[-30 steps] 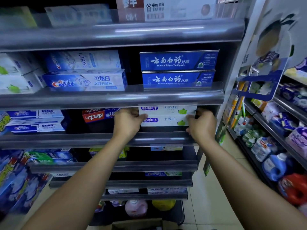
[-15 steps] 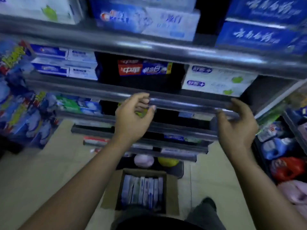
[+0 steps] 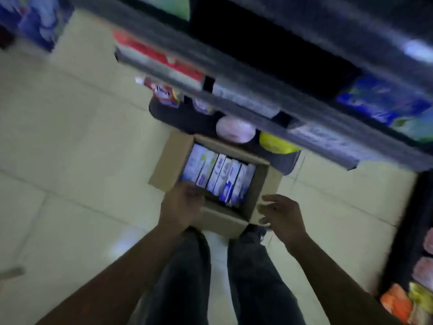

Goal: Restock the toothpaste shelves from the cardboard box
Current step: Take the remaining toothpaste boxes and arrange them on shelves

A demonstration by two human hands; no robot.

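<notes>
Looking straight down: your cardboard box (image 3: 222,220) sits open on the tiled floor (image 3: 70,137), just ahead of your feet and tight against the foot of the shelves (image 3: 168,71). — K

Agreed. The toothpaste cartons (image 3: 220,177) stand on edge in a row inside it, packed side to side. There's a dark gap between their near ends and the near wall. — M

Your left hand (image 3: 181,205) is over the near-left corner of the box, fingers at the near ends of the leftmost cartons. It's too blurred to tell if you're gripping one or only touching. — K

Your right hand (image 3: 281,212) is well apart from the left, just beside the near-right corner of the box. Its fingers are spread and it holds nothing. I can't tell whether the fingertips touch the cardboard. — M

Your legs in dark trousers (image 3: 187,277) fill the bottom centre of the view, below the box. — K

On the lowest shelf, right behind the box, are a pink round pack (image 3: 235,129) and a yellow one (image 3: 276,143) side by side. Red-and-white cartons (image 3: 159,57) sit on a low shelf to the left, blue packs (image 3: 379,104) on one to the right. All labels are smeared and unreadable. — M
</notes>
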